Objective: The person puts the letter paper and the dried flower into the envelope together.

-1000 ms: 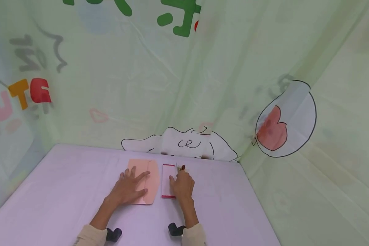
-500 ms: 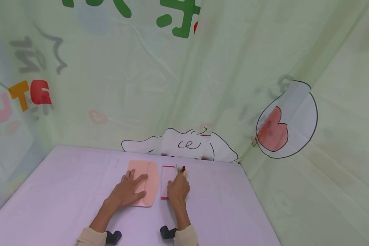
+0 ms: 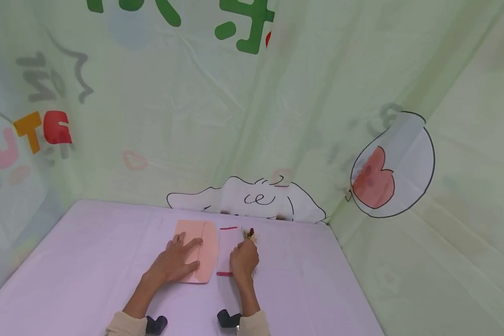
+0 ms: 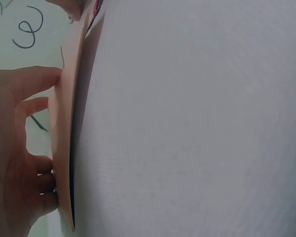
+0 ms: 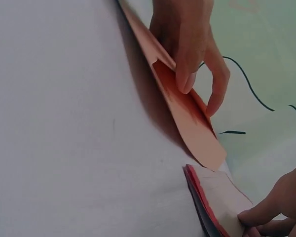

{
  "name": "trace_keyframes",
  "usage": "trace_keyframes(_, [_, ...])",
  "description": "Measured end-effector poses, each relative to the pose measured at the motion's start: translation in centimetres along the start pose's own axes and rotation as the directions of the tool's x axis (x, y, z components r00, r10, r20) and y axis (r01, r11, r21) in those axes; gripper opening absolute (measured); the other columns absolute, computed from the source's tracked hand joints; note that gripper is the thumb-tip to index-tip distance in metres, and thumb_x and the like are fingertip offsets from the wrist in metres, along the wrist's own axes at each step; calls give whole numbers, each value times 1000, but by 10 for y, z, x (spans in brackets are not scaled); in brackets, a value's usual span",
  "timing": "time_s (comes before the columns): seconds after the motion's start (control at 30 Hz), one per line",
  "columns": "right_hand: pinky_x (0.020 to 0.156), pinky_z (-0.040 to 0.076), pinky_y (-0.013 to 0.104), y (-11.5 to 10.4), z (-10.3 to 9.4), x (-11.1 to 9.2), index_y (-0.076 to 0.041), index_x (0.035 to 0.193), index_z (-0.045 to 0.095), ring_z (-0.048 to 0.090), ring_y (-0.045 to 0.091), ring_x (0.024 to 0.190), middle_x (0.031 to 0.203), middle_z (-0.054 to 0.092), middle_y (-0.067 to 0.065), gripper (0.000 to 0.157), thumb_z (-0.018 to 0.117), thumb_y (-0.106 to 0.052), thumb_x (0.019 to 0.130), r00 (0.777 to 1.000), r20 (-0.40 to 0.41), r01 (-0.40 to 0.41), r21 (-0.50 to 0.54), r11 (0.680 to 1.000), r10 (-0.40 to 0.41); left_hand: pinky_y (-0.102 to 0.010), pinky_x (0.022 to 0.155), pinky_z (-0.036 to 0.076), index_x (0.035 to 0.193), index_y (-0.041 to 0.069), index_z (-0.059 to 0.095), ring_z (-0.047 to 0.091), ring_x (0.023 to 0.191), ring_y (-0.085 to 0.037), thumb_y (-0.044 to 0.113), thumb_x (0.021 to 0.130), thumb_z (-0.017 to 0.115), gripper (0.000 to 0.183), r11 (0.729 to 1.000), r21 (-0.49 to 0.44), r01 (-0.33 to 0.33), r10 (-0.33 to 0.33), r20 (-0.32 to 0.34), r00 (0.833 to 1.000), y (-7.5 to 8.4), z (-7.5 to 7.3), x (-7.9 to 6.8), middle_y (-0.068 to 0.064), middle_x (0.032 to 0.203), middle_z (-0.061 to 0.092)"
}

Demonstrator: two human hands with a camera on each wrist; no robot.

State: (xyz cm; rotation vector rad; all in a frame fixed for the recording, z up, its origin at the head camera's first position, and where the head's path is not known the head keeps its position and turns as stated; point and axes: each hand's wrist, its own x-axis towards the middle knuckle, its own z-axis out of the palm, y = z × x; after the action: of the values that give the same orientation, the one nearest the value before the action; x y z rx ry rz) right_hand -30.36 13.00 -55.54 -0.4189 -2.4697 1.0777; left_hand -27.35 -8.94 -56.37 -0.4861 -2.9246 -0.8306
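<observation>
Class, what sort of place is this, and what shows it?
Probably a curtained-off corner for tabletop work: printed curtains hang behind and beside a lilac table bearing a pink envelope.

Peach envelope (image 3: 208, 252) on lilac table (image 3: 315, 289)

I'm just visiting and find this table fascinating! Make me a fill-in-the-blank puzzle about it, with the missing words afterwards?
1. Of the envelope and the card, the left hand touches only the ____.
2. Of those two, the right hand, beside the dried flowers, touches only the ____.
3. The strips along the card's far and near ends are coloured ____.
4. From the person's side, the envelope lies to the card's ____.

Missing words: envelope; card; red; left.
</observation>
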Motion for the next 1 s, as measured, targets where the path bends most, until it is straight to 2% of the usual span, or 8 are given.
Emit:
trace_keyframes(0.17, [78, 59, 53, 2, -4, 5, 3, 88, 73, 70, 35, 82, 85, 73, 19, 6, 76, 1, 93, 998, -2, -69, 107, 992, 70, -77, 117, 43, 155, 22, 57, 40, 154, -63, 34, 98, 73, 60, 1000, 0, -2, 2, -15, 1000, 3, -2, 0, -40, 166, 40])
trace_keyframes(0.27, [70, 58, 47, 7, -5, 9, 3, 84, 75, 68, 31, 74, 79, 72, 18, 5, 78, 2, 89, 997, -48, -51, 193, 980, 61, -76, 119, 41, 154, 21, 58, 41, 153, -63, 33, 97, 72, 60, 1000, -2, -13, 13, -29, 999, 3, -2, 0, -40, 165, 41])
trace_keyframes(0.4, [66, 57, 41, 8, -11, 11, 1, 83, 77, 67, 27, 71, 76, 72, 15, 4, 77, 3, 87, 992, -51, -97, 275, 957, 115, -75, 123, 37, 154, 20, 59, 42, 152, -63, 34, 97, 71, 60, 1000, -7, -31, 30, -38, 999, 3, -1, 0, -42, 163, 43])
trace_keyframes(0.53, [72, 61, 38, -2, -21, 10, 4, 97, 80, 70, 28, 83, 91, 76, 18, 7, 76, 0, 93, 973, 52, -227, 340, 912, 223, -74, 123, 38, 154, 20, 59, 43, 152, -62, 35, 97, 71, 60, 1000, -5, -26, 26, -25, 999, 3, -2, -1, -41, 162, 43])
trace_keyframes(0.6, [67, 60, 33, -6, -22, 8, 5, 101, 80, 69, 26, 82, 94, 76, 19, 10, 77, 0, 94, 962, 96, -274, 370, 888, 257, -74, 124, 37, 154, 20, 58, 42, 152, -63, 36, 97, 70, 61, 1000, -5, -21, 21, -13, 1000, 3, -3, -2, -42, 163, 42])
trace_keyframes(0.7, [57, 52, 24, -10, -18, 5, 5, 102, 81, 63, 19, 74, 90, 74, 16, 11, 77, -1, 93, 949, 159, -315, 400, 861, 273, -73, 125, 35, 156, 20, 57, 41, 153, -63, 36, 98, 71, 61, 1000, -1, -16, 16, 0, 1000, 3, -3, -3, -41, 164, 41])
trace_keyframes(0.83, [54, 47, 23, -10, -9, 1, 5, 98, 81, 59, 17, 69, 86, 72, 14, 9, 77, -1, 92, 942, 218, -325, 402, 856, 255, -74, 125, 34, 156, 20, 57, 40, 153, -63, 38, 99, 72, 62, 1000, 3, -14, 14, -1, 1000, 2, -1, -2, -41, 165, 40])
trace_keyframes(1.0, [52, 48, 25, -3, 8, -2, 0, 95, 81, 62, 19, 67, 84, 73, 13, 6, 80, -5, 91, 941, 218, -320, 331, 888, 258, -74, 126, 34, 156, 22, 57, 40, 153, -64, 38, 100, 72, 61, 1000, -1, -7, 7, -10, 1000, 1, 1, -1, -40, 166, 40])
